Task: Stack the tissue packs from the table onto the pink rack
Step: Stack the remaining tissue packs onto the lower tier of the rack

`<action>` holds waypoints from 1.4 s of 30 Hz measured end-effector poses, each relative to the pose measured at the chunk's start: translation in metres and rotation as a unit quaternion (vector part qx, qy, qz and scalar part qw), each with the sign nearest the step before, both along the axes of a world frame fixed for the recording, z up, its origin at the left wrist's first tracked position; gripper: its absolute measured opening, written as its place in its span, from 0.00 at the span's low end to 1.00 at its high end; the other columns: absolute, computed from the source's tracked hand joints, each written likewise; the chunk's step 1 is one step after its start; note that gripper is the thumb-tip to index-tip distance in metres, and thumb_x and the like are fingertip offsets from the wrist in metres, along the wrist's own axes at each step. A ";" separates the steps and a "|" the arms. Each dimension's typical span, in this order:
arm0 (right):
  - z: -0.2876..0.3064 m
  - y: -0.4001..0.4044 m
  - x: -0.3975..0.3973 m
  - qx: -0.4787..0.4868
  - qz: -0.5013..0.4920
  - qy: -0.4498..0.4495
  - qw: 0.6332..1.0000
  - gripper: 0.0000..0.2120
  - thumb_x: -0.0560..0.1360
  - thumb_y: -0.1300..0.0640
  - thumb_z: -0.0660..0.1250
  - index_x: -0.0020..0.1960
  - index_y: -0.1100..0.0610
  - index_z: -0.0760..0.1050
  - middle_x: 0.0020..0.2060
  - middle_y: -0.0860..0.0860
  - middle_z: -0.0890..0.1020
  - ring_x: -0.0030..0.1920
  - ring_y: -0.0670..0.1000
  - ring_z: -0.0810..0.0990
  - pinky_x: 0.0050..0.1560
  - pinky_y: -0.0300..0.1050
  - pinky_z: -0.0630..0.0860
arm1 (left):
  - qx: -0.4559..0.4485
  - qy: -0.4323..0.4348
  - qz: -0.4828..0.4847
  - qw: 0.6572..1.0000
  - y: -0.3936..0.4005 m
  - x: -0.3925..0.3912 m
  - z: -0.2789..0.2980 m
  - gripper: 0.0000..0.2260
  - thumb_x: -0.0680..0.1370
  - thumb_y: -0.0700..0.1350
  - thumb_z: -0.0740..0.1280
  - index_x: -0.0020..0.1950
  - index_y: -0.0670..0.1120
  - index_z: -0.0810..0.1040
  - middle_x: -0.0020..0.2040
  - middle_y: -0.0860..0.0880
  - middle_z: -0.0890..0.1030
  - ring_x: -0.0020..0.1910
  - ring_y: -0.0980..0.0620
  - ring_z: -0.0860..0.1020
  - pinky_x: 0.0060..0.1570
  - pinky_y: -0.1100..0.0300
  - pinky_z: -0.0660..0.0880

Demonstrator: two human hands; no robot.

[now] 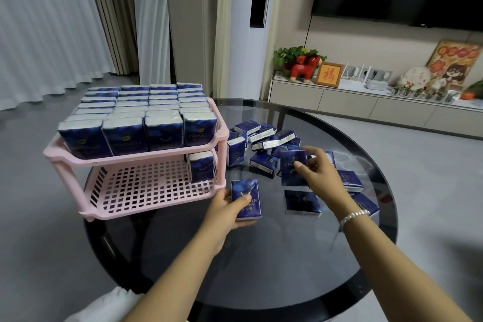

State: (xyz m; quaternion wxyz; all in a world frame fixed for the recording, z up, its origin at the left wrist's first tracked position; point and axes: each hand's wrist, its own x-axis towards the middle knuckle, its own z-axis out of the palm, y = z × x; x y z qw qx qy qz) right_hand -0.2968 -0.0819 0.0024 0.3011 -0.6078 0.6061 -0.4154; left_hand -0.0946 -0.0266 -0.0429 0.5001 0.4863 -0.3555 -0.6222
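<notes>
Beside the pink rack (136, 157), just off its lower tier, the left hand (226, 208) grips one blue tissue pack (246, 198); the right hand (317, 167) pinches another pack (292, 167) upright above the loose heap (264, 138) right of the rack. Rows of packs (141, 112) fill the rack's top tier, and a single pack (201, 166) stands below. Everything sits on a round dark glass table (261, 256); behind the rack hang curtains (52, 21), with a TV cabinet (366, 104) farther right.

Round dark glass table (261, 256) bears pink two-tier rack (146, 162) at left, loose blue tissue packs (264, 138) scattered at right
</notes>
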 end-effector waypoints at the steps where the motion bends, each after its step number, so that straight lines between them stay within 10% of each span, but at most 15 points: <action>1: 0.001 0.005 0.001 0.007 0.007 -0.044 0.999 0.21 0.77 0.57 0.65 0.68 0.48 0.65 0.42 0.59 0.77 0.39 0.53 0.77 0.39 0.40 0.75 | -0.006 0.004 -0.003 1.000 0.001 -0.001 0.001 0.11 0.77 0.36 0.66 0.59 0.44 0.73 0.53 0.44 0.81 0.46 0.48 0.82 0.42 0.51 0.82; 11: -0.012 0.049 0.051 0.068 -0.001 -0.378 0.923 0.11 0.76 0.66 0.60 0.54 0.53 0.69 0.46 0.55 0.79 0.41 0.51 0.81 0.41 0.46 0.79 | 0.000 0.070 -0.008 0.998 0.007 -0.011 0.004 0.15 0.78 0.31 0.60 0.63 0.44 0.68 0.61 0.40 0.77 0.55 0.44 0.77 0.57 0.45 0.74; 25: -0.036 0.065 0.057 0.003 -0.020 -0.168 0.986 0.05 0.73 0.57 0.70 0.43 0.57 0.75 0.37 0.48 0.78 0.35 0.41 0.75 0.38 0.31 0.72 | -0.018 0.075 0.013 0.997 0.005 -0.012 0.004 0.18 0.77 0.40 0.67 0.65 0.43 0.67 0.58 0.42 0.80 0.55 0.45 0.80 0.56 0.45 0.77; 33: -0.040 0.033 -0.001 0.086 -0.101 0.325 0.936 0.27 0.75 0.42 0.64 0.69 0.55 0.67 0.65 0.57 0.71 0.66 0.59 0.66 0.65 0.50 0.63 | -0.008 0.045 0.033 0.998 0.001 -0.009 0.000 0.16 0.77 0.40 0.67 0.63 0.43 0.68 0.55 0.46 0.80 0.52 0.47 0.80 0.55 0.46 0.77; 42: -0.046 0.040 0.006 0.063 -0.075 0.126 0.987 0.30 0.69 0.50 0.74 0.67 0.54 0.67 0.62 0.55 0.72 0.62 0.55 0.72 0.56 0.45 0.69 | -0.017 0.014 0.043 0.999 0.003 -0.005 -0.001 0.15 0.76 0.40 0.68 0.61 0.45 0.70 0.54 0.47 0.81 0.51 0.49 0.81 0.52 0.50 0.79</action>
